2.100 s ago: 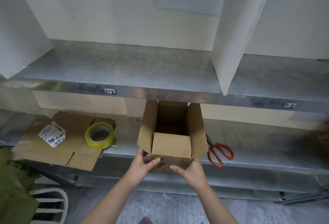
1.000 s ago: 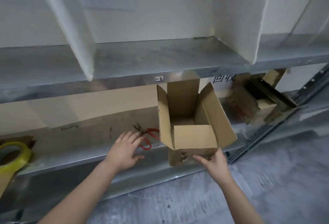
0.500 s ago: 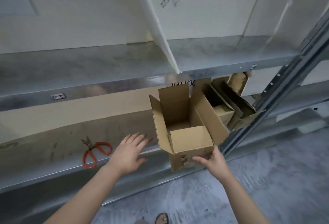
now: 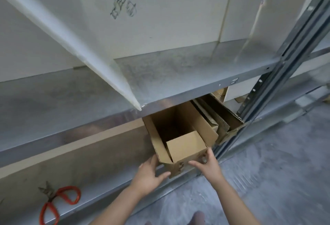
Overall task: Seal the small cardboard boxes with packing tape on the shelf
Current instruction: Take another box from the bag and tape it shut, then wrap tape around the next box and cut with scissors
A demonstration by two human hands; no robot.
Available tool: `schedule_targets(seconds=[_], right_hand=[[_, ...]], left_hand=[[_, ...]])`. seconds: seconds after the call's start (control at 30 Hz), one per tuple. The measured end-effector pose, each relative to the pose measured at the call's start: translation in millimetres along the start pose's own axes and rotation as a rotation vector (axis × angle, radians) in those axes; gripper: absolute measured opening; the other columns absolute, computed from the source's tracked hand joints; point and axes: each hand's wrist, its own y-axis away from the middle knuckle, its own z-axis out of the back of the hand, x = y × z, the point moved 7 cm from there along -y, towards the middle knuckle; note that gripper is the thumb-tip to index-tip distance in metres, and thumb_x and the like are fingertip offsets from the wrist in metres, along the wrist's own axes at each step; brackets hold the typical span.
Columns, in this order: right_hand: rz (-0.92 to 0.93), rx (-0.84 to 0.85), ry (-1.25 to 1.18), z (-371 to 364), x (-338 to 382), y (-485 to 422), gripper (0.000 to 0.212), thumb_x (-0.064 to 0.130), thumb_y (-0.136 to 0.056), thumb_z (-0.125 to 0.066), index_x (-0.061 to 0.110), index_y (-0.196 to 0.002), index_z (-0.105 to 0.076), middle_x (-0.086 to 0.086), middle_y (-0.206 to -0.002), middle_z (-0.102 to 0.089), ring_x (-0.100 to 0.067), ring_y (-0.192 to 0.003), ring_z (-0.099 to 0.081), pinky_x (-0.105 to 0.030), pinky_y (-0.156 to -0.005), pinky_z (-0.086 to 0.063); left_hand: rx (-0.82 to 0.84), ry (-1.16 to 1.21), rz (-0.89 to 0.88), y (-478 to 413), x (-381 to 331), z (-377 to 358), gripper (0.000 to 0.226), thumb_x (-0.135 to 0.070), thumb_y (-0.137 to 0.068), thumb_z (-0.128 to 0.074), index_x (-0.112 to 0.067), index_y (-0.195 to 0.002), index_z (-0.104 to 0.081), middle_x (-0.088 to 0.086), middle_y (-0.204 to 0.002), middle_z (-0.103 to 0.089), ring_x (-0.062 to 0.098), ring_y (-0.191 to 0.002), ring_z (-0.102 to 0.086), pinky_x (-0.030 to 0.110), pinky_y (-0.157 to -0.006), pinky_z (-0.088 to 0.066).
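Observation:
A small open cardboard box (image 4: 185,147) with its flaps up sits at the front edge of the lower metal shelf (image 4: 100,190), near the shelf's right end. My left hand (image 4: 147,175) grips its lower left corner, thumb across the front face. My right hand (image 4: 208,165) grips its lower right corner, fingers round the side. No tape roll is in view.
Red-handled scissors (image 4: 59,200) lie on the lower shelf at the far left. Other open cardboard boxes (image 4: 225,124) stand just right of the held box, against the grey upright post (image 4: 267,85). The upper shelf (image 4: 178,74) overhangs the box. Concrete floor lies below right.
The box has travelled right along the lower shelf, past the scissors, up to the other boxes. My left hand, off the box a moment ago, now grips its left corner.

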Motion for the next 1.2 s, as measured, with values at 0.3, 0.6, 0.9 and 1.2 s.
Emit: schedule_targets(seconds=[0.3,0.6,0.9,1.2], right_hand=[[-0.053,-0.169,0.032,2,5,-24,0.069,0.035,-0.071,-0.084,0.025,-0.129,-0.048,0.004,-0.131,-0.057,-0.018,-0.126,-0.051,-0.040,-0.106,-0.043],[0.074,-0.253,0.331,-3,15,30,0.072,0.052,-0.079,-0.073,0.030,-0.139,-0.038,0.006,-0.143,-0.046,-0.017,-0.134,-0.042,-0.037,-0.103,-0.043],[0.492,-0.053,0.884,-79,94,104,0.060,0.056,-0.094,-0.041,0.035,-0.148,-0.028,0.003,-0.155,-0.034,-0.021,-0.146,-0.021,-0.045,-0.119,-0.020],[0.661,0.159,0.991,-230,142,216,0.061,0.060,-0.094,-0.036,0.037,-0.149,-0.026,0.001,-0.158,-0.028,-0.023,-0.148,-0.016,-0.049,-0.120,-0.013]], left_hand=[[-0.046,0.209,0.011,-25,-20,5,0.075,-0.056,-0.085,-0.063,-0.022,-0.144,-0.032,-0.003,-0.140,-0.053,0.013,-0.127,-0.051,0.030,-0.104,-0.042],[-0.028,-0.359,-0.097,-4,-6,24,0.068,-0.057,-0.096,-0.040,-0.024,-0.152,-0.022,0.007,-0.156,-0.028,0.023,-0.143,-0.027,0.036,-0.116,-0.023],[-0.228,-0.710,-0.161,93,-3,72,0.065,-0.057,-0.096,-0.036,-0.028,-0.153,-0.020,-0.002,-0.159,-0.021,0.021,-0.147,-0.015,0.036,-0.119,-0.004],[-0.306,-0.682,0.086,244,101,145,0.064,-0.054,-0.095,-0.043,-0.030,-0.151,-0.024,-0.004,-0.157,-0.026,0.019,-0.146,-0.019,0.035,-0.119,-0.009]])
